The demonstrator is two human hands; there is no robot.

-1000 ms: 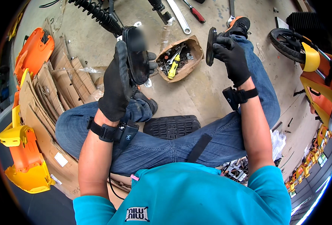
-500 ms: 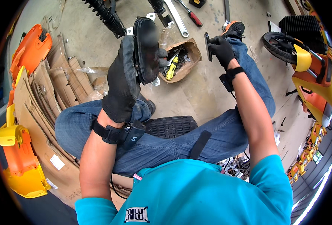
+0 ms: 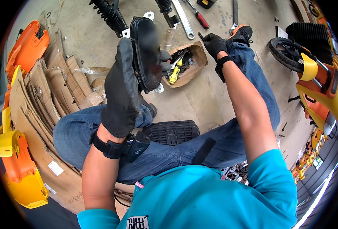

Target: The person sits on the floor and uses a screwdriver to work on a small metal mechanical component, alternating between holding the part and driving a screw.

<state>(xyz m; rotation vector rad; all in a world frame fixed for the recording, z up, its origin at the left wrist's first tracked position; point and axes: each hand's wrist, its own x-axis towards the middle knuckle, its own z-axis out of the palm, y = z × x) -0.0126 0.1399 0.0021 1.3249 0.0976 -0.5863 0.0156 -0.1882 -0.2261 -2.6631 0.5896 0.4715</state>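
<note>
My left hand, in a black glove, is closed round a black oval unit with a glossy front. Pale metal tabs stick out at its top, side and bottom. The unit is held upright above the floor, and fingertips show at its right edge. Farther right, my gloved right hand is closed on a thin dark piece, seen nearly end-on; its kind does not show. Between the hands stands an open brown paper bag of small dark hardware, with a yellow-handled screwdriver lying in it.
Coil-spring shock absorbers stand at the far left. A large wrench and a red-handled tool lie beyond the bag. Flattened cardboard and orange-yellow panels are on the left; a wheeled yellow-orange machine stands right.
My right hand has moved left and slightly away from me, towards the bag, turning the thin piece. My left hand still holds the oval unit, now slightly lower and further right in view.
</note>
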